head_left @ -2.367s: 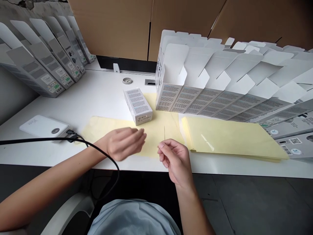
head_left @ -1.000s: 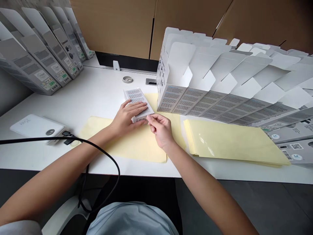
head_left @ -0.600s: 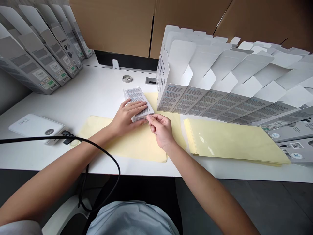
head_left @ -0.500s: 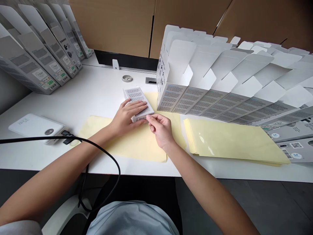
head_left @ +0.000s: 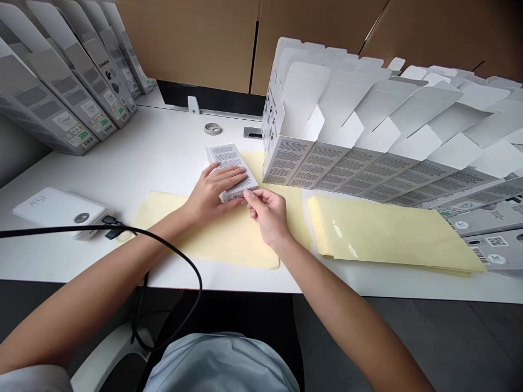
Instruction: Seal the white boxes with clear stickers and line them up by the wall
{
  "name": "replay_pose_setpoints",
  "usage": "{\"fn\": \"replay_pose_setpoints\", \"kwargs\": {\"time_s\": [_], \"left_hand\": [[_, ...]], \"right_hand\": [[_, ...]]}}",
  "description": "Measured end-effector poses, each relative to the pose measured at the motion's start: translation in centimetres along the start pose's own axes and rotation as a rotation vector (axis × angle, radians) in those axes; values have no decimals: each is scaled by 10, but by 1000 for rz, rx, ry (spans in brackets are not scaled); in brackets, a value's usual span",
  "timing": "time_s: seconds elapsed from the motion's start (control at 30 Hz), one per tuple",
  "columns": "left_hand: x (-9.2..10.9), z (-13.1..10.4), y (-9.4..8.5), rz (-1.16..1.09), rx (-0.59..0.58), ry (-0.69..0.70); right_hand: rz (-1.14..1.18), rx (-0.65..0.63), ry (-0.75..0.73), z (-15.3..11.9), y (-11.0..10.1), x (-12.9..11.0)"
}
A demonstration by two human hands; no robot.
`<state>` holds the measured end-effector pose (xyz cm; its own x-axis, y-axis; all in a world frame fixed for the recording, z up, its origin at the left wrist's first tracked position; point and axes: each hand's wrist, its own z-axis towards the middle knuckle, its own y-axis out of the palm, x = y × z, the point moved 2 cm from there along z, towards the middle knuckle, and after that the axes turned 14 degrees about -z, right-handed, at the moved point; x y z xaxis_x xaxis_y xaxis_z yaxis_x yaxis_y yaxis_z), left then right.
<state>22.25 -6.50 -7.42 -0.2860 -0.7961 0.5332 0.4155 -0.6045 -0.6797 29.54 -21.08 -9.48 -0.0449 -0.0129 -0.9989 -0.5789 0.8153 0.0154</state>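
Note:
A small flat printed box (head_left: 229, 154) lies on a pale yellow sheet (head_left: 261, 256) in the middle of the table. My left hand (head_left: 214, 190) is laid across the box, its fingers over the printed top and its thumb along the near end, holding it. At the near right corner of the box, my right hand (head_left: 272, 212) pinches with thumb and forefinger; its other fingers are curled in. Whether a flap or film is between those fingertips is hidden. A barcode shows on the near end of the box, between the two hands.
Open white cartons (head_left: 304, 103) stand in a row at the right. More grey cartons (head_left: 44, 103) stand at the left. A stack of yellow sheets (head_left: 392, 234), a white power bank (head_left: 57, 209) and a grey ring (head_left: 212, 129) lie on the table. A black cable (head_left: 180, 256) loops over my left forearm.
The view has shifted very slightly. Both hands keep nearly the same place on the small box, which has not visibly moved.

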Motion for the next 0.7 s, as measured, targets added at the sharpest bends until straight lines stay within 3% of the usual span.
{"fn": "replay_pose_setpoints", "kwargs": {"time_s": [0.4,0.6,0.7], "left_hand": [[3,1,-2,-9,-10,-36],[3,1,-1,-22,3,-43],[4,1,-1,-26,3,-56]], "right_hand": [[-449,97,-146,2,-8,-8],[-621,298,-429,5,-14,-9],[-559,206,-490,8,-12,-5]]}}
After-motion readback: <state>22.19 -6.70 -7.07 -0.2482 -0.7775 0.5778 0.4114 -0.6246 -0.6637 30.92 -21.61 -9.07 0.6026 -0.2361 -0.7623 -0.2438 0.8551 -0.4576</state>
